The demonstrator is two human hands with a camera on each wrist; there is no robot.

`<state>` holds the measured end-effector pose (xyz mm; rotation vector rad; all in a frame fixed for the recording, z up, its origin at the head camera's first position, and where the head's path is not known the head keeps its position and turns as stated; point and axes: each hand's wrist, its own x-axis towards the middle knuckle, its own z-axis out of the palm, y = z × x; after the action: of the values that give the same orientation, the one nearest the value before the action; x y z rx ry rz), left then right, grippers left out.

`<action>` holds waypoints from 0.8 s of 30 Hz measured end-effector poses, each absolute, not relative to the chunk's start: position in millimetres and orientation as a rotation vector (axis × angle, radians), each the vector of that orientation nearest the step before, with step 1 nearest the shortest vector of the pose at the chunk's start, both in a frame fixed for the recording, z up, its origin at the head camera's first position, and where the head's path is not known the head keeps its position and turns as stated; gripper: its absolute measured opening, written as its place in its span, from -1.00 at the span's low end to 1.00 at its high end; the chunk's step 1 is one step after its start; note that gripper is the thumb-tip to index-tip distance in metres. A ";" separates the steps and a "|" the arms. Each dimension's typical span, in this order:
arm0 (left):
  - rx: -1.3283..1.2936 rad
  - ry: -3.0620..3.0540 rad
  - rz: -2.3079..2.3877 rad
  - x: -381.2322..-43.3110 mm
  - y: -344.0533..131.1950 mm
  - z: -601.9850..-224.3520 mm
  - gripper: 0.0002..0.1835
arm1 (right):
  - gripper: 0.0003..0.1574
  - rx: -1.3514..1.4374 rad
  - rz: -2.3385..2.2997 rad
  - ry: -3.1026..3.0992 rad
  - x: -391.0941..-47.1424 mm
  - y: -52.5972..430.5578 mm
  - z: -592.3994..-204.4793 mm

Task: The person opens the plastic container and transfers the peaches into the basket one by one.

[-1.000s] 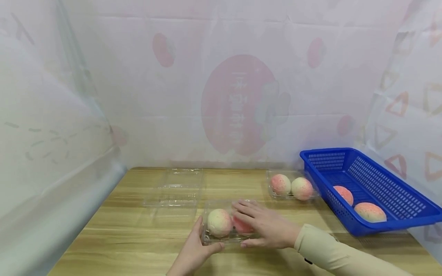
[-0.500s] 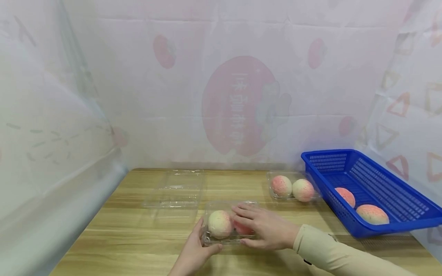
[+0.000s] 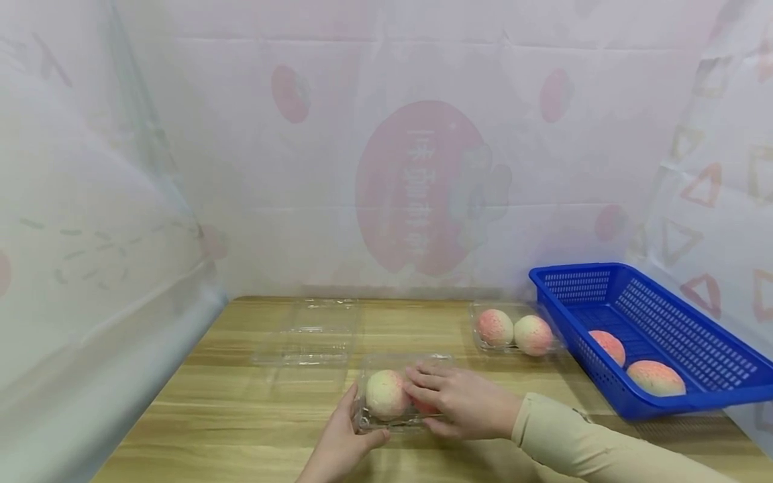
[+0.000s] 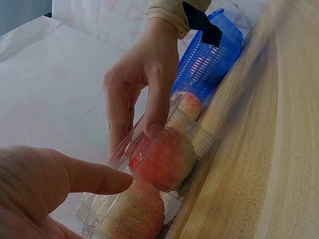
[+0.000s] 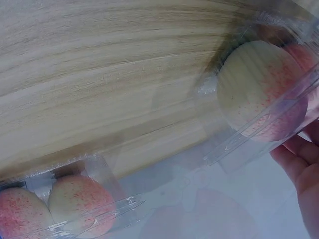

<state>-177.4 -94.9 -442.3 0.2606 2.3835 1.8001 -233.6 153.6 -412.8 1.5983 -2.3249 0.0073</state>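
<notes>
A clear plastic clamshell box (image 3: pixel 398 424) with two pink-and-cream peaches stands at the table's front. The left peach (image 3: pixel 384 394) shows plainly through the lid; my right hand mostly covers the other peach (image 3: pixel 425 407). With thumb at the front and fingers behind, my left hand (image 3: pixel 347 439) grips the box's left end. My right hand (image 3: pixel 471 404) lies over the right end, fingers on top and thumb at the near edge. In the left wrist view, its thumb and fingers sit on either side of the lid's edge (image 4: pixel 130 138).
Back right, a second clear box holds two peaches (image 3: pixel 495 327), close beside a blue basket (image 3: pixel 604 382) containing two more. Toward the back left lies an open clear box (image 3: pixel 314 339). Printed sheets (image 3: pixel 326 221) hang behind and along both sides of the wooden table (image 3: pixel 199 402).
The right hand's fingers are a little more bent, and its thumb has drawn slightly inward at the box's near edge. The left hand keeps its place. The whole view has shifted slightly.
</notes>
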 end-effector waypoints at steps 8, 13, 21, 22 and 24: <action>0.245 2.402 1.800 -176.1 -92.1 -438.9 0.11 | -0.32 1.571 0.026 -2.322 -231.4 151.2 -410.7; 0.208 2.453 1.765 -175.4 -89.7 -437.5 0.12 | -0.31 1.551 0.022 -2.329 -229.5 150.7 -410.4; 0.238 2.481 1.750 -174.3 -85.1 -437.3 0.11 | -0.31 1.522 0.020 -2.328 -228.0 149.8 -414.5; 0.239 2.479 1.754 -174.0 -84.3 -437.3 0.11 | -0.31 1.518 0.016 -2.327 -227.8 150.0 -415.0; 0.236 2.477 1.758 -173.7 -82.7 -437.1 0.12 | -0.31 1.515 0.015 -2.325 -227.4 150.2 -415.8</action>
<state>-173.7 -82.7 -437.1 0.2358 2.4773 1.7578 -227.4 150.2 -415.8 1.5155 -2.3247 0.0155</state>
